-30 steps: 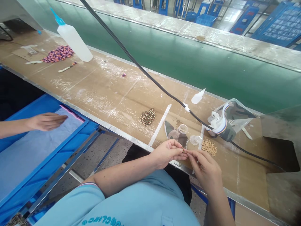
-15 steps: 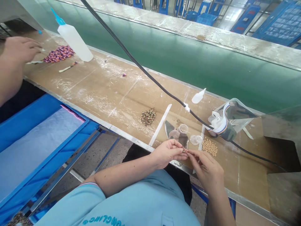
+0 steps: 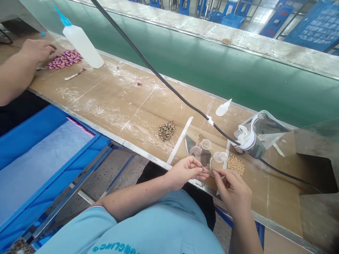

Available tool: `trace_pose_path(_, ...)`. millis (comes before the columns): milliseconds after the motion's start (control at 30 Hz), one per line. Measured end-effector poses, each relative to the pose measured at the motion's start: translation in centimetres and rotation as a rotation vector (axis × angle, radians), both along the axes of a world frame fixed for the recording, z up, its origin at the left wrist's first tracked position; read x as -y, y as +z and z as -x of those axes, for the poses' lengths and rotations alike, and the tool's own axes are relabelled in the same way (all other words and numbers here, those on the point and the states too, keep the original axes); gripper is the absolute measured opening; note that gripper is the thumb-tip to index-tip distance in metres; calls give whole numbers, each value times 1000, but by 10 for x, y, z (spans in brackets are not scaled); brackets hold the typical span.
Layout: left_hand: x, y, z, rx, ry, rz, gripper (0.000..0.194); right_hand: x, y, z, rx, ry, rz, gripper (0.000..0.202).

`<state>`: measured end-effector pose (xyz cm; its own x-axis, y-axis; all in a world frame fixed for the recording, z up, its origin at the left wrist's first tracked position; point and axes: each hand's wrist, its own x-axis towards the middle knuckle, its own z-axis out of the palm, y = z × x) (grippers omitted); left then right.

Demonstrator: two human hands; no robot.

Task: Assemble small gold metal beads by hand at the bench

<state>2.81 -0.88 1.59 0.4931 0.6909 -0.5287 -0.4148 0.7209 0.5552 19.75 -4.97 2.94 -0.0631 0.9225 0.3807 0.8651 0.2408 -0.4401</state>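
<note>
Over the table's front edge, my left hand is closed in a pinch on a small brown piece at its fingertips, too small to make out fully. To its right is my right hand, thumb and fingers pressed together, with a gap between the two hands. Whatever the right fingertips hold is too small to tell. Just beyond the hands lie a camouflage-patterned scrap, a small clear cup and a clear lid-like dish. A pile of little tan discs is near my right hand.
A heap of dark, gold-ringed bits lies left of a white tape strip. A black cable crosses above the table. A camouflage-trimmed clear bag stands right. Far left, another person's hand is beside purple-orange pieces and a bottle.
My hands have drawn apart: their fingertips met before, and now a gap shows. The small brown piece stays in my left fingers. The other person's hand has moved right, toward the purple-orange pieces.
</note>
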Motion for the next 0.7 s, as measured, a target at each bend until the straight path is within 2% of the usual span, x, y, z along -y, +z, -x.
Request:
trace_pose_path(200, -11, 5, 8, -68, 93, -56, 24, -8, -9, 14, 171, -24, -115, 22)
trace_pose_path(333, -13, 3, 8, -82, 99, -54, 22, -12, -14, 15, 296, -78, -100, 29)
trace_pose_path(700, -13, 3, 7, -63, 81, -38, 24, -15, -20, 16, 317, -99, -59, 34)
